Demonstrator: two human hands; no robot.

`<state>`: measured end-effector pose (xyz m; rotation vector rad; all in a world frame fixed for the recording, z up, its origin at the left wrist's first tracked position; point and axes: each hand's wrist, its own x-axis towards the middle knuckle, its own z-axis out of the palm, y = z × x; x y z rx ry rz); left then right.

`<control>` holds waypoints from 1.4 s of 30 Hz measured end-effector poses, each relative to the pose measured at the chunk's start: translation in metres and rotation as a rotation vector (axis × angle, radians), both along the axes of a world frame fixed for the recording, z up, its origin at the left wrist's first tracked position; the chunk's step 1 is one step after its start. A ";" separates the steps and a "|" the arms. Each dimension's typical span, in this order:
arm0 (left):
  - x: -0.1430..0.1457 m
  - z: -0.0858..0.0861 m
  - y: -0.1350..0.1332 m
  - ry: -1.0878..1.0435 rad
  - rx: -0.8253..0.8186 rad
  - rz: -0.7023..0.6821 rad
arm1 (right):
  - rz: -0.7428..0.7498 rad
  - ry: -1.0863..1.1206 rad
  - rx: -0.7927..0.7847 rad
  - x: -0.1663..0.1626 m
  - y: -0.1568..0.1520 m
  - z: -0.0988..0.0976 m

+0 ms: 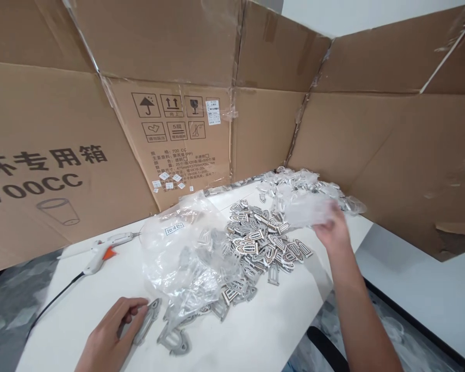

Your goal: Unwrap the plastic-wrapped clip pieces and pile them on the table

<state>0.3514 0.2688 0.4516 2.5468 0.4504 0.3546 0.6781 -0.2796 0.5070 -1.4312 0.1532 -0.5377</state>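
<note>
My left hand (118,330) is at the front left of the white table, closed with thumb and fingertips on the edge of a flat grey arch-shaped piece (149,321). Beside it lies a second grey arch-shaped piece (174,339). Over on the right, my right hand (332,227), blurred by motion, grips a small clear plastic bag (308,209); its contents, if any, cannot be made out. A pile of small patterned arch-shaped pieces (256,240) spreads between the hands. A large clear plastic bag (170,258) marked RoHS covers part of that pile.
A white glue gun (98,256) with an orange trigger and black cord lies on the left of the white table (248,330). Many small bagged pieces (298,181) are heaped at the back right. Tall cardboard panels (271,129) wall off the back and right.
</note>
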 end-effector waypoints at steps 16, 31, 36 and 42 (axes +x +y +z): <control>0.002 -0.005 0.006 0.025 0.036 0.006 | 0.116 -0.042 -0.448 0.036 -0.001 -0.117; 0.002 -0.004 0.009 -0.005 0.037 -0.031 | -0.096 0.116 -0.087 0.025 -0.007 -0.121; 0.001 -0.007 0.009 0.019 0.043 -0.029 | -0.162 0.156 -0.145 0.025 -0.012 -0.120; 0.000 -0.008 0.007 0.023 0.031 -0.012 | 0.072 0.145 0.000 0.018 -0.010 -0.116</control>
